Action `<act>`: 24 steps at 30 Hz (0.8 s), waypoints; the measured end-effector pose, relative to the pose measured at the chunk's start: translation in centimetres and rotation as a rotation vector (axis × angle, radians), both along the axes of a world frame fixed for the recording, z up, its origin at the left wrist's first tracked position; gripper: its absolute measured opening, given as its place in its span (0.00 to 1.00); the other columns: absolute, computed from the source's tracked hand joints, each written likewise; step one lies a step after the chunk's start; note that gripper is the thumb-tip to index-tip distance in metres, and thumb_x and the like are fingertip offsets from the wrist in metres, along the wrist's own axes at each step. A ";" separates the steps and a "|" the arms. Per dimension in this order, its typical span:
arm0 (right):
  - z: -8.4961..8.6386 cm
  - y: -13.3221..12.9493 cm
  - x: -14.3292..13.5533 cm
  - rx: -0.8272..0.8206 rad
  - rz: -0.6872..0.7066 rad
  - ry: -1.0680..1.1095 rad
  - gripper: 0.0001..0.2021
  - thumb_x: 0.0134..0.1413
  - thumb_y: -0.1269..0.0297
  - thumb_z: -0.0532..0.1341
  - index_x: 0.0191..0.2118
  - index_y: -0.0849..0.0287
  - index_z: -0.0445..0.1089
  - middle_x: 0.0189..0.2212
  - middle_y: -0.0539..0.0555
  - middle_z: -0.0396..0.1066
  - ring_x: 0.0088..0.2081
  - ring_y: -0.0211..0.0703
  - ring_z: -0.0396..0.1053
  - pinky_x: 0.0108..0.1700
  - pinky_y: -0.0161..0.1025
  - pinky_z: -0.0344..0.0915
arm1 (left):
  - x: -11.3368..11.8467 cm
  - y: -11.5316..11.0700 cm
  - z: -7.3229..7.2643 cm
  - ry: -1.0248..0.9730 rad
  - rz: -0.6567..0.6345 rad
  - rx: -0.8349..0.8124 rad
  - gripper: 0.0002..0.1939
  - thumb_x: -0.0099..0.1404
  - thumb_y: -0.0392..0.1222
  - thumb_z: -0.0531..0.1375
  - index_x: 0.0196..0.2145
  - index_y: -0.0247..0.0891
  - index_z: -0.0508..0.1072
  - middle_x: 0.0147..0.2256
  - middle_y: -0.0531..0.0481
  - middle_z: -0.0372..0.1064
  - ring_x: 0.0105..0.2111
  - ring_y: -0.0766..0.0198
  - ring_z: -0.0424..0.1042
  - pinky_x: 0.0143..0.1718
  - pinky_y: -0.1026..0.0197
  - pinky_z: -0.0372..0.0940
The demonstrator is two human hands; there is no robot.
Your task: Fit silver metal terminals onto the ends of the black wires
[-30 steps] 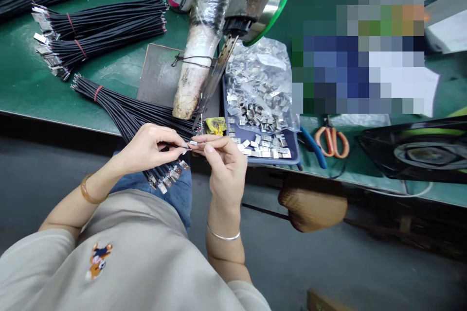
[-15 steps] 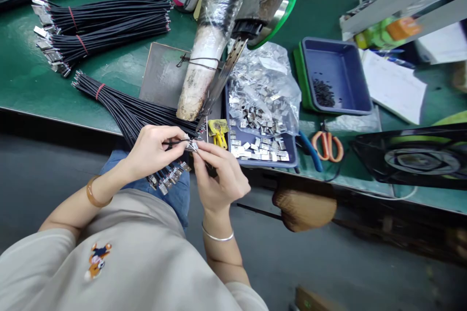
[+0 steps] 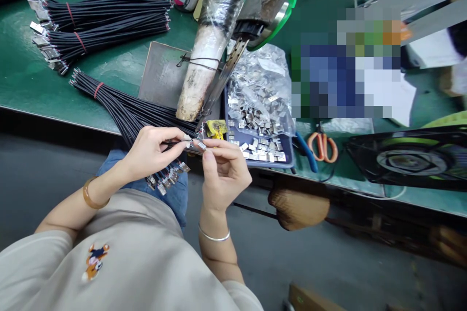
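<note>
My left hand [image 3: 155,151] pinches the end of a thin black cable between thumb and fingertips. Close against those fingertips, my right hand [image 3: 226,170] grips a small silver USB plug [image 3: 201,146] between thumb and forefinger. Whether plug and cable end are joined is too small to tell. A red-banded bundle of black cables [image 3: 122,109] runs from the bench to behind my left hand. Below that hand, several cable ends with metal USB plugs [image 3: 168,180] hang over my lap. A blue tray [image 3: 290,155] of loose metal plug shells [image 3: 264,148] lies right of my right hand.
A wrapped duct [image 3: 207,53] and a metal strip [image 3: 229,65] come down just above my hands. Around them are a yellow clip-like piece [image 3: 216,129], blue-handled pliers [image 3: 306,151], orange-handled scissors [image 3: 322,147], a black fan [image 3: 408,160] and banded cable bundles [image 3: 113,14].
My right hand has shifted slightly, its thumb and forefinger drawing a little right along the plug. My left hand stays nearly in place, still pinching the cable. The view has turned slightly.
</note>
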State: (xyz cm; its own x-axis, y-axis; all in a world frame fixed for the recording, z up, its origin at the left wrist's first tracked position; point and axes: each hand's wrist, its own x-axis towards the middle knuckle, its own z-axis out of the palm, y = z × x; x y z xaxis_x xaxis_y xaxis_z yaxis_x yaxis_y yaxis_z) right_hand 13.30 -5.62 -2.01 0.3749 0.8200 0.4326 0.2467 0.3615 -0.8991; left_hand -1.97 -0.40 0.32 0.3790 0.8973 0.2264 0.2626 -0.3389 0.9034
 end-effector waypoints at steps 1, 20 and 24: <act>0.1 0.1 0.0 -0.026 0.013 0.066 0.02 0.58 0.69 0.66 0.34 0.55 0.73 0.36 0.50 0.76 0.37 0.39 0.78 0.40 0.40 0.78 | 0.0 0.1 0.1 0.001 -0.011 -0.005 0.09 0.65 0.36 0.60 0.33 0.32 0.81 0.24 0.52 0.75 0.20 0.73 0.60 0.22 0.68 0.54; -1.0 0.3 0.0 0.073 -0.097 -0.163 0.03 0.61 0.72 0.63 0.38 0.57 0.71 0.37 0.52 0.80 0.39 0.40 0.81 0.40 0.37 0.79 | 0.8 0.0 0.0 -0.146 0.085 -0.205 0.09 0.60 0.39 0.61 0.32 0.31 0.81 0.28 0.48 0.78 0.24 0.70 0.69 0.24 0.71 0.62; -1.0 0.6 0.1 0.065 -0.057 -0.246 0.04 0.59 0.72 0.64 0.37 0.57 0.70 0.39 0.53 0.81 0.42 0.42 0.81 0.44 0.40 0.79 | 0.9 0.2 0.2 -0.120 0.095 -0.153 0.09 0.61 0.37 0.61 0.32 0.32 0.81 0.28 0.48 0.78 0.24 0.70 0.70 0.23 0.71 0.62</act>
State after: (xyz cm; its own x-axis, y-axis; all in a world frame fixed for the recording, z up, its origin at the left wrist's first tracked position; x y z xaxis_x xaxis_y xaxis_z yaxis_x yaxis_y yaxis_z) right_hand 13.44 -5.05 -3.05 0.2964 0.7680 0.5677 0.4766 0.3962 -0.7848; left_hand -1.07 -0.24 0.47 0.2692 0.9552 0.1232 0.1742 -0.1741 0.9692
